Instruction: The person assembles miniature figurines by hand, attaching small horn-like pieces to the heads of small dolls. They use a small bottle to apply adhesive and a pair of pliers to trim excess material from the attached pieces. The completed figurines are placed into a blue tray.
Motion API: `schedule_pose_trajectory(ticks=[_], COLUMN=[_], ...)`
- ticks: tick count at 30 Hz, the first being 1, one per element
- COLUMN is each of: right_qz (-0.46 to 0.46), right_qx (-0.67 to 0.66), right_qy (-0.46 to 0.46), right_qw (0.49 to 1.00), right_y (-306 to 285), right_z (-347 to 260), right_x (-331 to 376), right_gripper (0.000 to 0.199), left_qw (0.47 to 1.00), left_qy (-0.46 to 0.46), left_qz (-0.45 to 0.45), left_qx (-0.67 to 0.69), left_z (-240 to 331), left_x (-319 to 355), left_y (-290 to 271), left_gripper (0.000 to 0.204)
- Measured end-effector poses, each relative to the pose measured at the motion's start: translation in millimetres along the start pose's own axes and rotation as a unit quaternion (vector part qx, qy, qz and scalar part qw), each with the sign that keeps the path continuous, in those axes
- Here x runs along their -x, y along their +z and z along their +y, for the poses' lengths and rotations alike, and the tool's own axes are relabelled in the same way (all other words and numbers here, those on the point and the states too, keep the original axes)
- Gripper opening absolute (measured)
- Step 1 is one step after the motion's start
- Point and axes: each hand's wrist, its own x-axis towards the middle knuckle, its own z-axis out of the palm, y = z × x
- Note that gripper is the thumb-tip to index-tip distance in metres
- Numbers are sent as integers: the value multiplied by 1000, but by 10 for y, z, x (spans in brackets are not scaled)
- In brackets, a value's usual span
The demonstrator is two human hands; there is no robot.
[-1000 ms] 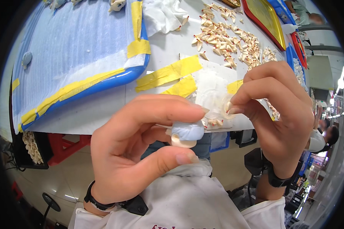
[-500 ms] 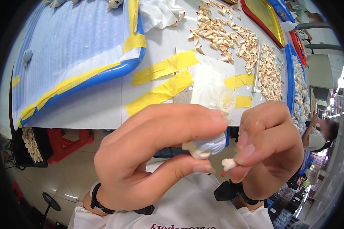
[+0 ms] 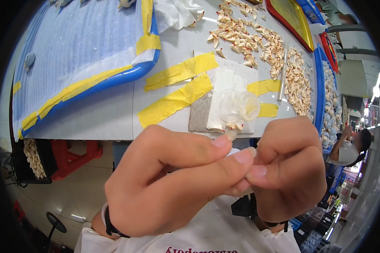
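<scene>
The left hand [image 3: 156, 185] has its thumb and forefinger nearly together on a small pale blue piece [image 3: 235, 151], of which only a sliver shows between those fingers, the rest being hidden behind them; the right hand [image 3: 289, 173] has its fingers curled, the tips drawn together and meeting the left thumb; whether they are clamped on anything cannot be told, as the knuckles and the left thumb hide the spot.

Just beyond the left fingertips lies a cream piece with red tips [image 3: 234, 125]; behind it, a little farther from the fingers, stands a clear round container [image 3: 250, 105] on a white pad [image 3: 226, 80]; a grey board [image 3: 200, 111] shows along the pad's left side, and yellow tape [image 3: 175, 99] runs to the left of both, ahead of the left fingers; farther out past the fingers, cream red-tipped pieces [image 3: 240, 40] lie scattered over the desk [image 3: 109, 114], and ahead of the right fingers a slim metal bar [image 3: 283, 76] borders a second spread of them [image 3: 297, 86]; well to the left of the fingers lies a blue-rimmed tray [image 3: 114, 78] with a pale ribbed lining; far to their right, more pale blue pieces [image 3: 331, 101] lie beyond a blue edge [image 3: 319, 80].
</scene>
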Motion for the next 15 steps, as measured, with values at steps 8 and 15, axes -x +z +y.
schedule_pose_trajectory(ticks=[8,15], right_qz=[42,-54], right_qx=[-17,218], right_qy=[87,183], right_qw=[995,957], right_y=[-232,-605], right_z=[102,737], right_x=[-104,-417], right_gripper=[10,16], left_qw=[998,990], left_qy=[-39,-107], left_qz=[-51,-44], left_qx=[18,82], left_z=[-155,-185], left_x=[-48,30], left_y=[-125,-179], left_gripper=[43,47])
